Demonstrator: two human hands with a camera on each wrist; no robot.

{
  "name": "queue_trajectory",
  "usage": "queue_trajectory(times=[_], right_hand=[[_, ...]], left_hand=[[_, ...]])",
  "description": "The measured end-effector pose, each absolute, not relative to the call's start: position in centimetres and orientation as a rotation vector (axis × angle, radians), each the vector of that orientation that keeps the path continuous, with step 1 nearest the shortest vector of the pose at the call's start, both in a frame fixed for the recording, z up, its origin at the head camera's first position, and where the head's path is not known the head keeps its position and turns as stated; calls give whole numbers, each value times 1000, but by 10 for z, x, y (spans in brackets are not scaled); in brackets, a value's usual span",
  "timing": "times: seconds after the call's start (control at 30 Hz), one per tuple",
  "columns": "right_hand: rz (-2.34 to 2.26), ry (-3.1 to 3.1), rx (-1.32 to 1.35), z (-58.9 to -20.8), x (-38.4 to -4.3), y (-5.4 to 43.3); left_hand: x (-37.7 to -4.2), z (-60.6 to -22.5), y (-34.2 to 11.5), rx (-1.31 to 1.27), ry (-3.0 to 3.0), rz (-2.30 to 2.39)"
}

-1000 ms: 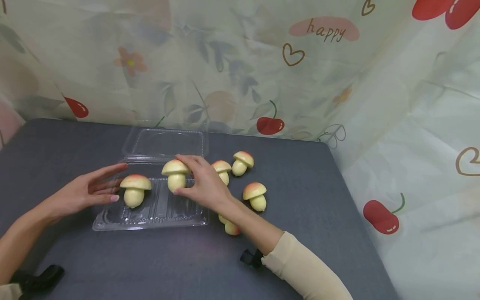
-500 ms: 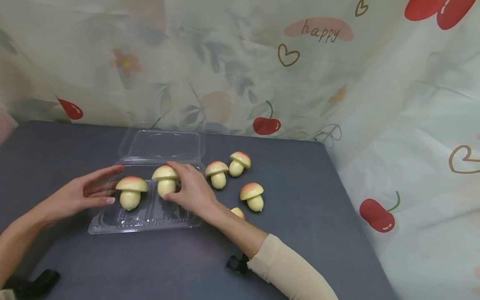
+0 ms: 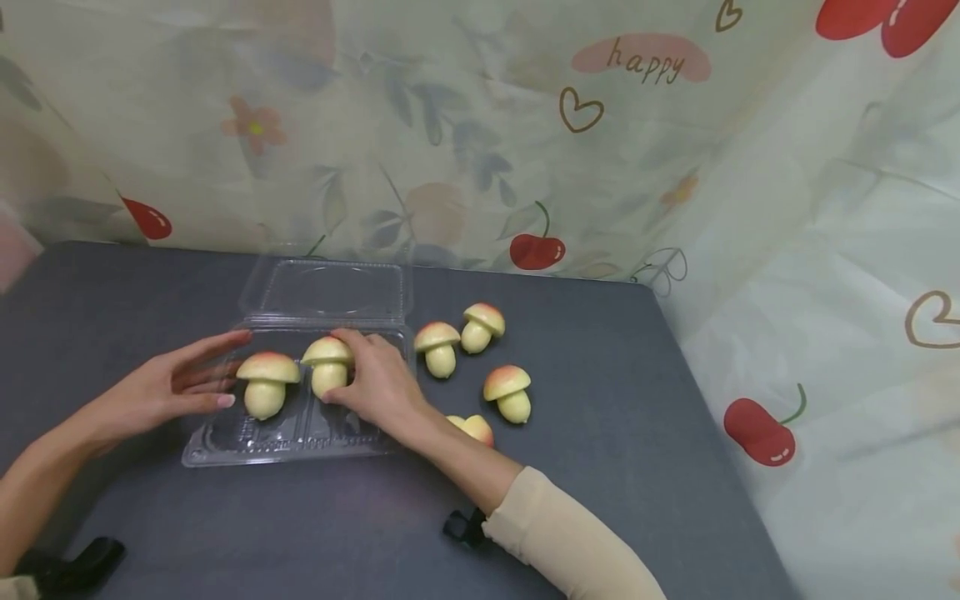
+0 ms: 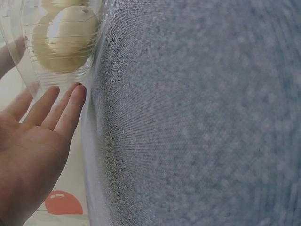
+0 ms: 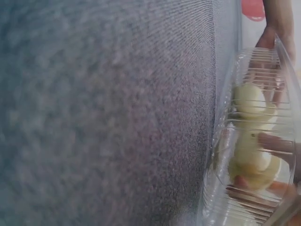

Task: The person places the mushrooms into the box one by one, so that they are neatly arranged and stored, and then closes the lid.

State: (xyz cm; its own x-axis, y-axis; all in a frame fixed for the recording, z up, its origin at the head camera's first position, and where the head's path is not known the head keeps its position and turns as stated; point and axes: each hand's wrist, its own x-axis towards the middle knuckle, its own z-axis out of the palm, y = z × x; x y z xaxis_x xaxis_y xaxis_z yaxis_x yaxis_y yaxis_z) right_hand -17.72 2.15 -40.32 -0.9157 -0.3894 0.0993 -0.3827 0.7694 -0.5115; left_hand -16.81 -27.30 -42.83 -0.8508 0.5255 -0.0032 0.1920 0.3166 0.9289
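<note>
My right hand (image 3: 382, 379) reaches into a clear plastic clamshell box (image 3: 255, 458) and grips a toy mushroom (image 3: 328, 367), cream with a reddish cap top. Left of it in the box lies another toy mushroom (image 3: 266, 385), cap away from me. Beside the box's left wall is my left hand (image 3: 176, 382), its fingers extended and holding nothing. In the left wrist view, the fingertips (image 4: 79, 89) of that hand are right at the box's ribbed side. Through the clear wall in the right wrist view, fingers of my right hand (image 5: 277, 146) show around the held mushroom.
The box's lid (image 3: 333, 287) lies folded back behind it. Right of the box are several more toy mushrooms (image 3: 507, 393), one group partly hidden by my right forearm. A grey cloth (image 3: 600, 467) covers the table, and a printed curtain (image 3: 450, 125) hangs behind.
My right hand has carried its toy mushroom left and down into the box, beside the first one. The left hand has stayed by the box's left side.
</note>
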Motion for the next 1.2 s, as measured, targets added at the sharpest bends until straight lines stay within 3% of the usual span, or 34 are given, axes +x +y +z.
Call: queue_trajectory(times=[1.2], right_hand=[[-714,2985,-613,-400,-174,18]], left_hand=[[-168,-432,-269,556,2310,1519]])
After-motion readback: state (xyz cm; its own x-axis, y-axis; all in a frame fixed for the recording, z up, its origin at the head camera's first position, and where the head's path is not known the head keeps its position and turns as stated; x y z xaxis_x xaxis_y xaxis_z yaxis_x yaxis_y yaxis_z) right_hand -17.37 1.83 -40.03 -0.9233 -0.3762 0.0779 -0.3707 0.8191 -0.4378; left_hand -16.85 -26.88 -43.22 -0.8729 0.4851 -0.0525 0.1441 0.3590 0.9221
